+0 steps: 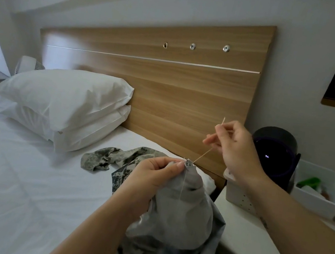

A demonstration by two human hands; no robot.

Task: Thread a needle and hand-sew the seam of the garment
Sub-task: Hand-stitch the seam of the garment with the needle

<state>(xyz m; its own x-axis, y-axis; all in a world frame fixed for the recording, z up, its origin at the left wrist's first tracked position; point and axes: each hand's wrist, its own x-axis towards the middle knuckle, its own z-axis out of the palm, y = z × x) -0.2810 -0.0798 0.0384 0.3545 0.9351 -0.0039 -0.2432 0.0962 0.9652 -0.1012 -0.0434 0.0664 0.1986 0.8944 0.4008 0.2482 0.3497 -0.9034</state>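
On the white bed (pixel 23 170), toward five o'clock, the camouflage garment (pixel 181 212) has its seam pinched by the left hand (pixel 155 173), while the right hand (pixel 235 148), at two o'clock from it, holds the thread (pixel 202 154) taut by pinching the needle (pixel 222 121) (mid-stitch, I judge), so the point must next re-enter beside that pinch.

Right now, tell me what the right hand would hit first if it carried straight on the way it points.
Probably the wooden headboard: the right hand, pinching the needle, points up and away from the garment, and nothing shows between them. Depth is unclear.
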